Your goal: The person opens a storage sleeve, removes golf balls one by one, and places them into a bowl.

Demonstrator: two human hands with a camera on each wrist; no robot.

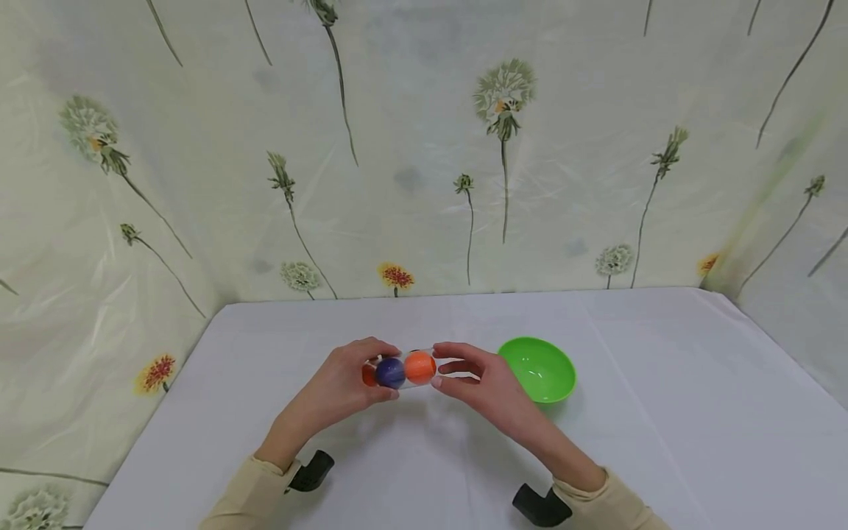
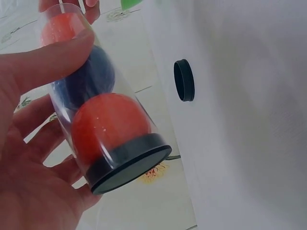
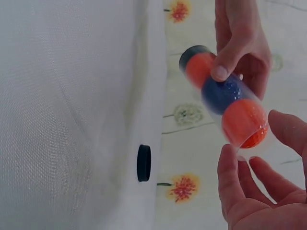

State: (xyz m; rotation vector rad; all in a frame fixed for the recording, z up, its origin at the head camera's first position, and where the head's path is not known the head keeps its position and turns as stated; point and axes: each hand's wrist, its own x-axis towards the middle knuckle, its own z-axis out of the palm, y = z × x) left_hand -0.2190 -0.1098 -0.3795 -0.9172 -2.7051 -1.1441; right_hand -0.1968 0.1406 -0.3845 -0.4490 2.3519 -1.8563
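White cloth covers the table (image 1: pixel 662 412), with flower-printed sheeting hung behind it. Held level above the cloth is a clear tube (image 2: pixel 103 103) containing three balls: red, blue, orange. The left hand (image 1: pixel 338 386) grips the tube, thumb across its side; a black cap (image 2: pixel 132 167) closes that end. The right hand (image 1: pixel 480 383) cups the other end, fingers loosely curved about it, and that end appears uncapped. A loose black lid (image 3: pixel 143 163) lies on the cloth. All balls remain inside; the green bowl (image 1: pixel 538 368) beside the right hand holds nothing.
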